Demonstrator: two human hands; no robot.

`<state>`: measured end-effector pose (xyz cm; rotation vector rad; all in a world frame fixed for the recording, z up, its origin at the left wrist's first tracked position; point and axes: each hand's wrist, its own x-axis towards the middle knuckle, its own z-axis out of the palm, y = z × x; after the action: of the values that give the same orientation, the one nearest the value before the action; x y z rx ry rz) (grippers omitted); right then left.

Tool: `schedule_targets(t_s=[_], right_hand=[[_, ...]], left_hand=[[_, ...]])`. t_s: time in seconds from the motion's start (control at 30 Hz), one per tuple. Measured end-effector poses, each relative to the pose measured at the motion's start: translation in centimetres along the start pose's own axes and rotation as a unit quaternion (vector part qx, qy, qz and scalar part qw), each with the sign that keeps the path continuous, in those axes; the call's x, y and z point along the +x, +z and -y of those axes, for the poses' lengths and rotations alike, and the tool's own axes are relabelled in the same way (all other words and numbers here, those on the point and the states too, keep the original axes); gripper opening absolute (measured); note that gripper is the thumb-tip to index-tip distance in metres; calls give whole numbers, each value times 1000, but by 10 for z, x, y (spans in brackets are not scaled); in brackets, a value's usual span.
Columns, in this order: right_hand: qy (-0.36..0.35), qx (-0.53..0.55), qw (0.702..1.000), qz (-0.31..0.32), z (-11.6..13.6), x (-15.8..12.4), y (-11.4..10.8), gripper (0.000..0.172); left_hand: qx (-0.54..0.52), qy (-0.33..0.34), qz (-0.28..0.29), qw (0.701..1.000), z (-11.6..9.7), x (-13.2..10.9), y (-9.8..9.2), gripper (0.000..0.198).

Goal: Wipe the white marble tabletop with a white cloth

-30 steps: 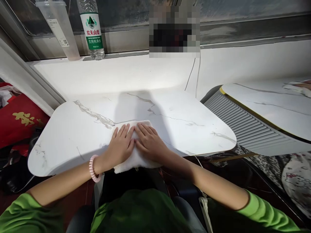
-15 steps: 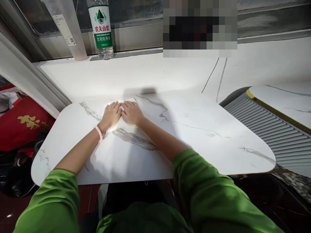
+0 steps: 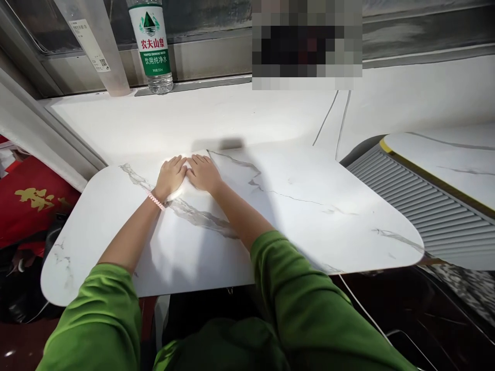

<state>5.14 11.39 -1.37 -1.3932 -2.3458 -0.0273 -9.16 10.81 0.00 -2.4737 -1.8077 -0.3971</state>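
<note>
My left hand lies flat, palm down, near the back edge of the white marble-patterned table. A pink coiled band circles that wrist. Beside it, my right hand is also palm down with its fingers stretched out, and the two thumbs nearly touch. Under and between the palms shows a bright white patch, perhaps a thin cloth or tissue; glare blurs its outline. Both palms are hidden from above.
On the window ledge stand a water bottle with a green and white label and a tall frosted container. Red bags are at the left. To the right are a ribbed grey panel and another marble-patterned top.
Both hands have slid slightly farther forward, toward the table's back edge, staying side by side. The whole view has shifted a little.
</note>
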Motion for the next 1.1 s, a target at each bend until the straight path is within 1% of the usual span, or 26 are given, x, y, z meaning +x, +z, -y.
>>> schedule_targets(t_s=[0.07,0.13,0.33,0.4,0.5,0.6,0.7,0.77,0.83,0.9,0.97,1.1], right_hand=[[-4,-4,1000,13,7,-16,-6,49],[-9,-7,1000,18,16,-39,-14,50],[-31,-1,1000,1,54,-126,-38,51],[-34,-1,999,2,67,-150,-45,53],[-52,2,999,7,83,-175,-52,55],[-73,12,997,12,92,-184,-55,55],[-87,26,996,9,95,-176,-51,55],[-103,36,994,3,94,-162,-44,55],[-116,40,992,5,91,-142,-36,54],[-118,35,992,16,88,-116,-25,53],[-112,26,993,25,83,-85,-14,52],[-99,23,995,18,73,-22,11,49]], left_hand=[[2,-7,5,1000,-10,-18,-5,47],[-1,-11,11,1000,-21,-42,-11,48],[-15,2,23,1000,-57,-130,-26,50],[-16,1,26,1000,-67,-159,-32,51],[-15,1,33,999,-77,-193,-39,54],[-16,-1,42,999,-78,-212,-44,54],[-12,-9,49,999,-70,-212,-46,54],[-2,-20,54,998,-61,-204,-47,54],[5,-39,54,998,-50,-189,-47,53],[7,-61,49,997,-35,-169,-45,52],[5,-75,41,996,-17,-143,-42,51],[-7,-74,41,996,26,-87,-31,49]])
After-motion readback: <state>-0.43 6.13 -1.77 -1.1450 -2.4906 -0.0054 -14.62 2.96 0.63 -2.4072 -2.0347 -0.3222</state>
